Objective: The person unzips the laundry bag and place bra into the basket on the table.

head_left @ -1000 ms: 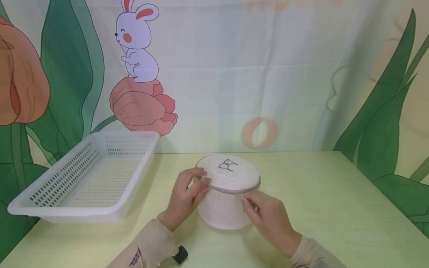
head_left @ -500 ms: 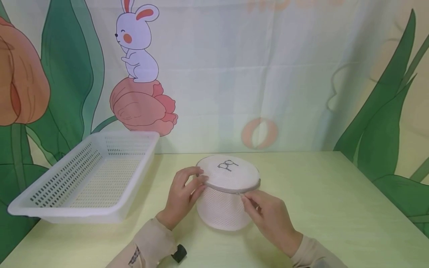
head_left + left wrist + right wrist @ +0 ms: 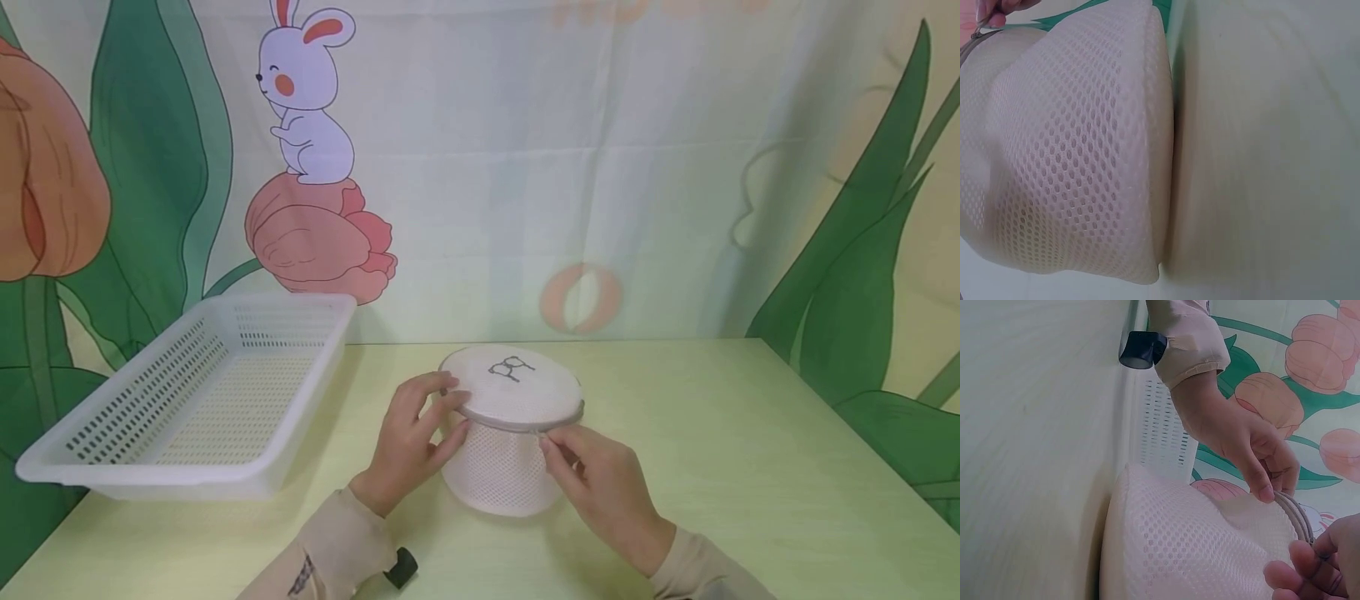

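A round white mesh laundry bag (image 3: pixel 501 471) stands upright on the table, its flat lid edged by a grey zipper and marked with a dark bra-shaped emblem. At the lid's left edge my left hand (image 3: pixel 408 446) holds the rim, fingertips on top and thumb below on the side. My right hand (image 3: pixel 603 487) pinches the zipper pull (image 3: pixel 538 432) at the front of the rim. In the left wrist view the mesh wall (image 3: pixel 1079 144) fills much of the picture, with the pinching fingertips (image 3: pixel 997 12) at the top left corner. What the bag contains is hidden.
A white perforated plastic basket (image 3: pixel 273 462) stands on the left of the pale green table (image 3: pixel 750 467). Behind the table hangs a curtain (image 3: pixel 465 208) printed with a rabbit and tulips. A black wrist camera (image 3: pixel 402 568) sits at the left cuff.
My left thumb has spread a little to the right along the rim. The right hand and zipper pull have shifted very slightly right. The bag stands in nearly the same place.
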A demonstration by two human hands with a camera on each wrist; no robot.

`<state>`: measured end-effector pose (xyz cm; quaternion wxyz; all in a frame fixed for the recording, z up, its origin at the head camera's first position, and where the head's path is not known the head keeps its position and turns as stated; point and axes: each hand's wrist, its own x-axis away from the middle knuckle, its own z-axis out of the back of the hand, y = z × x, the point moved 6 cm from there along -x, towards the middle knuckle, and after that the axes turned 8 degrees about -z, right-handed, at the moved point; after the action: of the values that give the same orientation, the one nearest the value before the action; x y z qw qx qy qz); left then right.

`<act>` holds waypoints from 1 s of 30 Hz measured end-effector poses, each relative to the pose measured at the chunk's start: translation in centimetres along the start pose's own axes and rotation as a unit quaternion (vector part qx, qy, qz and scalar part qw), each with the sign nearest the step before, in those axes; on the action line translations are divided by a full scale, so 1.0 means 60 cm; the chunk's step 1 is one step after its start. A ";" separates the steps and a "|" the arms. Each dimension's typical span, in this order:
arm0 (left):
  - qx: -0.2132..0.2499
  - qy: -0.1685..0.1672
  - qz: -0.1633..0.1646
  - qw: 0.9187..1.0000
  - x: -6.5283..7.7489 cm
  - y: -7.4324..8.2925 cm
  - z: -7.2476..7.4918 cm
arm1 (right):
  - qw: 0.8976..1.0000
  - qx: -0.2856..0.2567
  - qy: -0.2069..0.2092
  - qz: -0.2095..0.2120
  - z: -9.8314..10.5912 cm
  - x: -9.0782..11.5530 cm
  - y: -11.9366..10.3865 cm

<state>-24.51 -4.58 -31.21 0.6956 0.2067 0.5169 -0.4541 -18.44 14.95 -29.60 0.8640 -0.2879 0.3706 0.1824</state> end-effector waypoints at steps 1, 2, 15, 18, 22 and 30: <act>-0.001 0.001 -0.008 1.000 -0.002 0.003 0.000 | 1.000 -0.001 -0.001 -0.002 0.000 0.000 0.000; -0.001 0.001 -0.015 1.000 -0.005 0.006 0.000 | 1.000 -0.001 -0.002 -0.004 0.000 0.000 0.001; -0.008 -0.006 -0.048 0.999 -0.027 0.040 0.004 | 1.000 -0.007 -0.002 -0.002 0.000 0.000 0.000; -0.006 -0.002 -0.052 0.999 -0.031 0.046 0.004 | 1.000 -0.008 -0.004 -0.003 0.000 0.001 0.000; 0.002 0.006 -0.063 0.998 -0.035 0.056 0.003 | 1.000 -0.009 -0.005 0.000 -0.002 0.002 -0.001; 0.013 0.009 -0.077 0.997 -0.040 0.073 0.000 | 1.000 -0.010 -0.006 0.006 -0.005 0.006 -0.007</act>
<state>-20.93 -1.34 -29.85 0.6509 0.1794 0.5320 -0.5111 -18.17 14.48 -29.89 0.8623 -0.2934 0.3649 0.1930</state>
